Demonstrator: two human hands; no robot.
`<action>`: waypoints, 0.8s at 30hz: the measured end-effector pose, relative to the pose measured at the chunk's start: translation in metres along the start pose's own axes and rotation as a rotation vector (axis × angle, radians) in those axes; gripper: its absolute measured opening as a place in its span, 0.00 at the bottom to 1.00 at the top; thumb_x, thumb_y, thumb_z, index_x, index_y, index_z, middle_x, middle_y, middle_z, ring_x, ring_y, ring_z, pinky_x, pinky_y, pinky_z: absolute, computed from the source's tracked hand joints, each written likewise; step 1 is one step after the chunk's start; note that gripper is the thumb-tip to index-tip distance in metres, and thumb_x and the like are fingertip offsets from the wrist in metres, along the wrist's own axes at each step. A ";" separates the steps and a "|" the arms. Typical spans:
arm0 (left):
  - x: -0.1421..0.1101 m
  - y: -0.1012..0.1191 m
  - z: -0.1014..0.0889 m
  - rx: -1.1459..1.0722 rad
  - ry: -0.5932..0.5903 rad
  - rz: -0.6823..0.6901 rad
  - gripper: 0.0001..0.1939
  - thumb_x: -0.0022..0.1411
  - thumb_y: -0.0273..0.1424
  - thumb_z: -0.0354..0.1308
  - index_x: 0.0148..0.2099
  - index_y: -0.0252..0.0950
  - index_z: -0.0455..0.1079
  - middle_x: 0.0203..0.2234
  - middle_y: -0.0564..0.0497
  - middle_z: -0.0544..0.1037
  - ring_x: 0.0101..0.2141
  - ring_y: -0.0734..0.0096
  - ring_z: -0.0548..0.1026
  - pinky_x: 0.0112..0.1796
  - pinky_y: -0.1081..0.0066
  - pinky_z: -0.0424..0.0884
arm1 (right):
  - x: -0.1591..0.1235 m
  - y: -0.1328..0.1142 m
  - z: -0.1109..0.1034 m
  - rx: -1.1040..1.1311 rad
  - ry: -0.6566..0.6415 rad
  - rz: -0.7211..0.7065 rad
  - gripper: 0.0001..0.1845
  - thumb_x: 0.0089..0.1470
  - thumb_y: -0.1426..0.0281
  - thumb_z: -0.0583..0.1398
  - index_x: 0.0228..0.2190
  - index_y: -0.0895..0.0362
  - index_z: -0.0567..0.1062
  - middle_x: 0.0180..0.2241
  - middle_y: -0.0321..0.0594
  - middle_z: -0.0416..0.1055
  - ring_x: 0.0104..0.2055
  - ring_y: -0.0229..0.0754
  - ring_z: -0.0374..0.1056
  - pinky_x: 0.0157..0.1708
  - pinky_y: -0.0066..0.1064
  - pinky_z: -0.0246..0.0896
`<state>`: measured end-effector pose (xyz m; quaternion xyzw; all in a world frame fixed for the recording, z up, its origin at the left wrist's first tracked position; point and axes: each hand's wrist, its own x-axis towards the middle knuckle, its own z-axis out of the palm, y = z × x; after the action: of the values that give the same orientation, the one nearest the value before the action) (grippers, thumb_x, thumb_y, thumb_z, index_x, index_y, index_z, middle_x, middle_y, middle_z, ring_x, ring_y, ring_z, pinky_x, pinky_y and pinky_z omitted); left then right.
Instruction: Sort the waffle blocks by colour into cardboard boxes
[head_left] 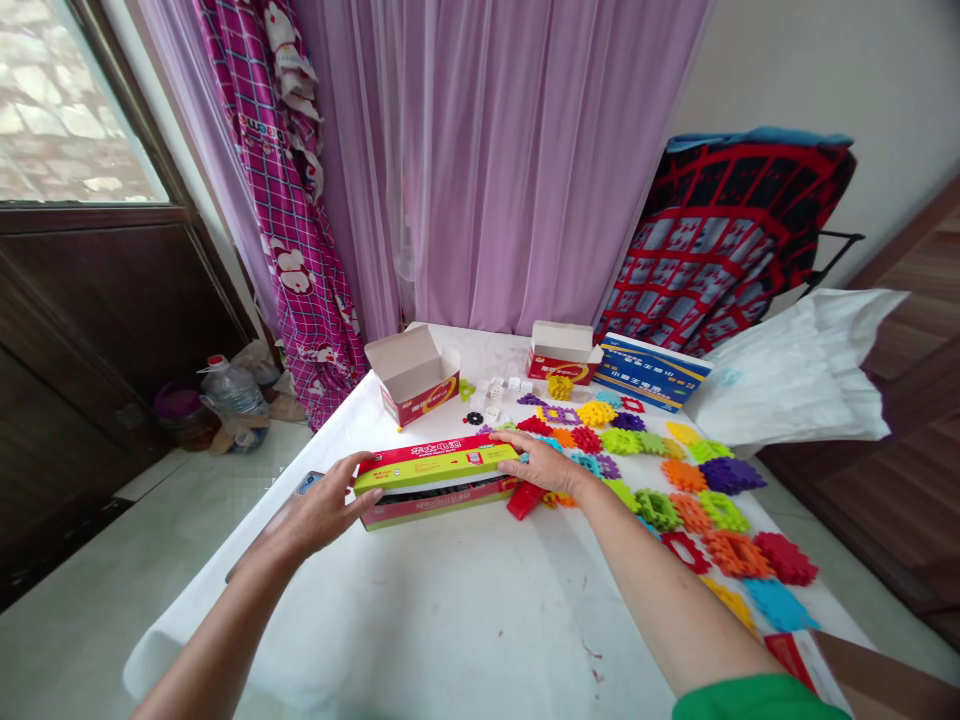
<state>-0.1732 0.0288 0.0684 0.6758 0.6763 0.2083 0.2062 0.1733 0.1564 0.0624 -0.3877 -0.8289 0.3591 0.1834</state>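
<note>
A long red and yellow-green cardboard box (439, 480) lies across the table in front of me. Its lid is slightly raised along the near side, and dark contents show in the gap, too shaded to name. My left hand (330, 505) grips the box's left end, fingers at the lid's edge and thumb at the front. At the right end my right hand (541, 465) holds the lid, fingers over its top and thumb along the near edge. A red plastic piece (526, 498) lies under my right hand, beside the box. Colourful interlocking gear-like blocks (658, 508) spread out to the right.
Behind stand two open red cartons (427, 385) (564, 360), a blue box (651, 372) and small white cubes (495, 392). A white bag (799, 370) sits at the back right. A phone (266, 530) lies near the table's left edge. Another open carton (862, 670) is at lower right.
</note>
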 end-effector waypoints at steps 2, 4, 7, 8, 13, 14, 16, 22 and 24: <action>0.002 -0.002 0.000 0.022 -0.003 0.019 0.33 0.60 0.51 0.47 0.62 0.40 0.58 0.56 0.41 0.68 0.48 0.57 0.73 0.48 0.60 0.70 | 0.002 0.001 -0.001 -0.021 -0.004 -0.015 0.35 0.52 0.51 0.59 0.58 0.53 0.67 0.60 0.46 0.61 0.62 0.50 0.58 0.62 0.44 0.50; 0.001 -0.005 0.003 0.064 -0.016 0.034 0.32 0.61 0.50 0.47 0.65 0.44 0.57 0.59 0.42 0.64 0.50 0.57 0.72 0.49 0.61 0.69 | 0.001 0.002 0.000 -0.048 -0.010 -0.006 0.36 0.52 0.50 0.59 0.58 0.54 0.67 0.61 0.47 0.59 0.63 0.51 0.55 0.63 0.45 0.47; -0.003 -0.007 0.007 0.119 -0.040 0.047 0.31 0.63 0.49 0.45 0.66 0.47 0.55 0.61 0.43 0.60 0.48 0.59 0.73 0.49 0.61 0.69 | -0.002 0.003 0.003 -0.073 -0.048 0.036 0.37 0.52 0.49 0.60 0.59 0.51 0.66 0.65 0.46 0.52 0.67 0.53 0.47 0.65 0.48 0.41; -0.004 -0.007 0.008 0.122 -0.048 0.053 0.31 0.63 0.49 0.45 0.66 0.47 0.55 0.61 0.42 0.58 0.47 0.60 0.74 0.48 0.62 0.70 | -0.003 0.004 0.004 -0.073 -0.064 0.048 0.37 0.52 0.49 0.60 0.60 0.50 0.65 0.66 0.46 0.49 0.67 0.54 0.46 0.65 0.49 0.39; -0.007 -0.008 0.009 0.118 -0.053 0.101 0.31 0.64 0.50 0.44 0.67 0.51 0.53 0.61 0.43 0.58 0.47 0.60 0.73 0.46 0.62 0.72 | -0.006 0.006 0.006 -0.105 -0.112 0.056 0.35 0.54 0.51 0.59 0.60 0.48 0.64 0.68 0.43 0.43 0.67 0.55 0.45 0.65 0.48 0.38; -0.007 -0.010 0.010 0.133 -0.050 0.103 0.31 0.64 0.51 0.45 0.67 0.51 0.53 0.61 0.43 0.58 0.47 0.59 0.73 0.46 0.61 0.72 | -0.006 0.006 0.007 -0.124 -0.114 0.050 0.34 0.55 0.52 0.58 0.60 0.48 0.64 0.68 0.42 0.42 0.68 0.54 0.44 0.65 0.47 0.38; -0.006 -0.012 0.011 0.171 -0.041 0.098 0.32 0.63 0.52 0.45 0.66 0.50 0.54 0.62 0.41 0.58 0.47 0.57 0.74 0.46 0.60 0.72 | -0.007 0.004 0.007 -0.177 -0.113 0.040 0.32 0.57 0.54 0.57 0.61 0.47 0.63 0.68 0.40 0.41 0.68 0.54 0.45 0.65 0.46 0.39; -0.008 0.001 0.024 0.447 0.039 0.152 0.31 0.63 0.50 0.47 0.67 0.52 0.52 0.67 0.40 0.48 0.59 0.42 0.63 0.54 0.48 0.63 | -0.014 -0.011 0.010 -0.426 -0.194 0.038 0.30 0.62 0.55 0.49 0.64 0.42 0.53 0.69 0.35 0.35 0.67 0.56 0.45 0.64 0.48 0.45; -0.007 0.016 0.029 0.597 0.093 0.216 0.30 0.64 0.47 0.49 0.66 0.53 0.53 0.67 0.41 0.50 0.63 0.39 0.56 0.57 0.39 0.53 | -0.018 -0.014 0.013 -0.518 -0.181 0.016 0.32 0.62 0.53 0.49 0.65 0.42 0.52 0.70 0.37 0.33 0.68 0.58 0.42 0.63 0.52 0.45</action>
<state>-0.1439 0.0218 0.0535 0.7642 0.6405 0.0520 -0.0556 0.1694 0.1305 0.0634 -0.3946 -0.9030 0.1697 0.0002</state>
